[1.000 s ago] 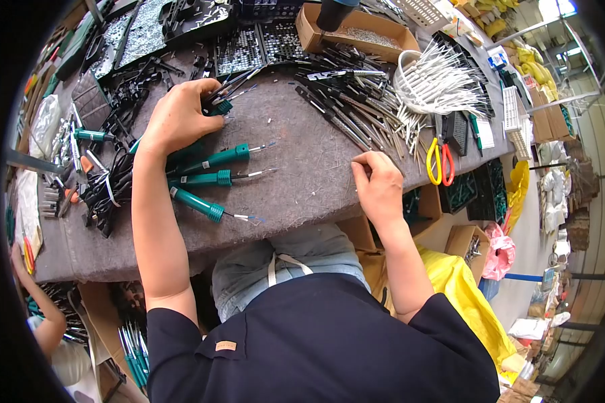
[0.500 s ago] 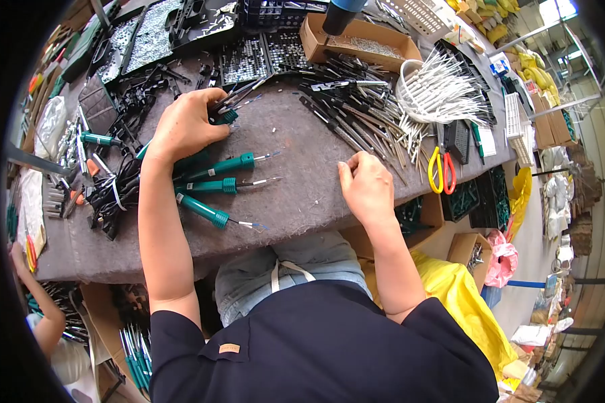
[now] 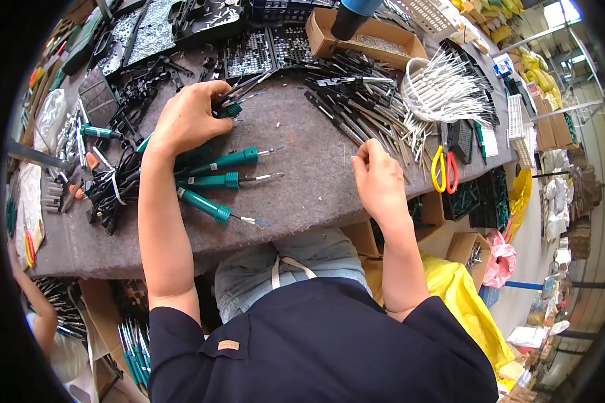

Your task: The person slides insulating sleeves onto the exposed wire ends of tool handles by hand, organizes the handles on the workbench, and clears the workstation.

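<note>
The person's left fingers (image 3: 222,126) grip a green handle (image 3: 231,111), more handles (image 3: 215,181) nearer the body; right fingers (image 3: 376,153) curl closed, rods (image 3: 357,107) just beyond, scissors (image 3: 438,171) rightward.

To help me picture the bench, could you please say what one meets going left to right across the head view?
Black cable bundle, left hand, right hand, tool with yellow and red handles, slim green tool, white basket.

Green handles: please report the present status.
Left hand at green handles, grip partly hidden. Right hand near thin rods. Left forearm blocks part of view.
</note>
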{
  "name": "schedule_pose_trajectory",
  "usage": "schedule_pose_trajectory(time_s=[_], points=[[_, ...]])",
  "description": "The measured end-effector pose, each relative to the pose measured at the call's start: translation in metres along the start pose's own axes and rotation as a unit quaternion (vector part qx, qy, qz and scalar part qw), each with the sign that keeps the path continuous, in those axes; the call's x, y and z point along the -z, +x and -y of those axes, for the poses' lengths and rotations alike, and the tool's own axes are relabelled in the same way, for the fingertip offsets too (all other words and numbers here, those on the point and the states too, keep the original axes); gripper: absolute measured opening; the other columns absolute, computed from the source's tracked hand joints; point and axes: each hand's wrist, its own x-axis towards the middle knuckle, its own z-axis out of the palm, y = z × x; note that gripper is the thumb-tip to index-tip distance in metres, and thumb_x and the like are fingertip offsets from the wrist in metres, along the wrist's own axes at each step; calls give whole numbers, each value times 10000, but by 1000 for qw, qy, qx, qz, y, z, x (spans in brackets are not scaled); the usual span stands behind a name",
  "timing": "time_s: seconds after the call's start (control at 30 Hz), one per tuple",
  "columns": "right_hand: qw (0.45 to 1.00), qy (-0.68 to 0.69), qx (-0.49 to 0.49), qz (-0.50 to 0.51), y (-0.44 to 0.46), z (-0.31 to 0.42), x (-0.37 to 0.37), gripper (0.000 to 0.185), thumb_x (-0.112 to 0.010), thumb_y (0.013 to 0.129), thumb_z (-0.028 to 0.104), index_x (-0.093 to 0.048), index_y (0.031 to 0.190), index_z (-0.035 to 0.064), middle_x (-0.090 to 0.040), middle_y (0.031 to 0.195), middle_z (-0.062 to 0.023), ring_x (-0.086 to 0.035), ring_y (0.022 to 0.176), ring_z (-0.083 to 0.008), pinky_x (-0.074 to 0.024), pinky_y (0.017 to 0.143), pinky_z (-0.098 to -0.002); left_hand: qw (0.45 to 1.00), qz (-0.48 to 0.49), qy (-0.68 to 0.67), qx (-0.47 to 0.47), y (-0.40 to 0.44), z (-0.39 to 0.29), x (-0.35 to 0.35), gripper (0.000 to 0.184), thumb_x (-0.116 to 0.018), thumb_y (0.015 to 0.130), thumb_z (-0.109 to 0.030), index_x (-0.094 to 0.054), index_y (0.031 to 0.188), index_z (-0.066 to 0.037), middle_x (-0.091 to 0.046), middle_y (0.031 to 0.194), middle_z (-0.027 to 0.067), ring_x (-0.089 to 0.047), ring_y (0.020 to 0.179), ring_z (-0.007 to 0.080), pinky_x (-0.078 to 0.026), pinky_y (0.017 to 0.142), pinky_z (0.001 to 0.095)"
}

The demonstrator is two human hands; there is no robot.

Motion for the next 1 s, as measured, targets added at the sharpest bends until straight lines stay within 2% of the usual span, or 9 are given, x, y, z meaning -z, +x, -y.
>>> schedule_pose_trajectory(time_s=[0.03, 0.13, 0.27, 0.47, 0.5, 0.63, 0.73, 0.93, 1.0], points=[[1000, 25, -5, 2, 2, 0, -3, 162, -712, 950, 105, -602, 1024, 12, -717, 922, -218, -702, 901, -443, -543, 828, -527, 1000, 3, 3, 1, 0, -1, 0, 464, -781, 715, -172, -722, 1148, -14, -754, 954, 135, -710, 863, 243, -532, 801, 369], [999, -45, -9, -5, 6, -1, -19, 201, -759, 920, 146, -663, 1026, 5, -746, 933, -199, -734, 887, -372, -563, 828, -473, 1000, 1, -3, 4, 0, 0, 0, 473, -782, 716, -175, -720, 1155, -12, -756, 961, 142, -717, 875, 249, -534, 809, 372], [993, -103, 40, 28, 14, -7, -28, 190, -746, 905, 134, -663, 983, -17, -729, 927, -226, -704, 902, -426, -555, 837, -488, 1000, 3, -2, 3, -1, -4, 2, 487, -784, 716, -181, -718, 1167, -9, -758, 973, 151, -726, 898, 262, -537, 821, 377], [986, -32, 149, 75, 8, -1, 7, 134, -678, 947, 100, -605, 956, -12, -675, 929, -230, -656, 933, -448, -520, 828, -510, 1000, -7, -6, 3, -3, -2, 0, 475, -759, 713, -165, -715, 1159, -7, -754, 964, 154, -727, 900, 268, -534, 828, 375], [982, -16, 143, 121, 7, 1, 14, 126, -643, 963, 81, -546, 990, 5, -645, 956, -223, -634, 966, -449, -503, 852, -533, 1000, -1, -4, 10, -3, -5, 2, 469, -751, 713, -163, -715, 1154, -7, -754, 958, 154, -726, 898, 267, -534, 829, 374], [962, -11, 239, 129, 10, 13, 8, 150, -636, 983, 70, -531, 1070, 8, -624, 1018, -205, -625, 1003, -420, -502, 863, -477, 1000, -7, -7, 3, -1, 1, -1, 486, -756, 709, -219, -729, 1163, -45, -730, 880, 166, -715, 837, 315, -544, 804, 405], [948, -31, 289, 128, 18, 1, -7, 153, -630, 978, 64, -523, 1078, 18, -605, 1016, -191, -612, 1007, -416, -499, 883, -485, 999, -28, 0, -19, 0, 6, -5, 510, -774, 705, -247, -736, 1182, -67, -721, 852, 171, -713, 814, 334, -552, 790, 423], [931, -125, 296, 175, 17, -1, -1, 172, -636, 956, 65, -525, 1083, 31, -580, 1030, -175, -598, 1046, -402, -497, 903, -477, 1000, -15, -5, -9, 0, 3, -4, 523, -770, 707, -239, -735, 1194, -53, -720, 843, 171, -715, 811, 328, -550, 783, 423], [928, -132, 305, 166, 14, -5, 7, 151, -630, 937, 64, -521, 1035, 28, -565, 988, -160, -600, 1022, -362, -505, 910, -460, 999, -26, -9, -22, -1, 5, -4, 520, -768, 709, -236, -735, 1193, -52, -720, 842, 169, -713, 806, 325, -548, 776, 423]])
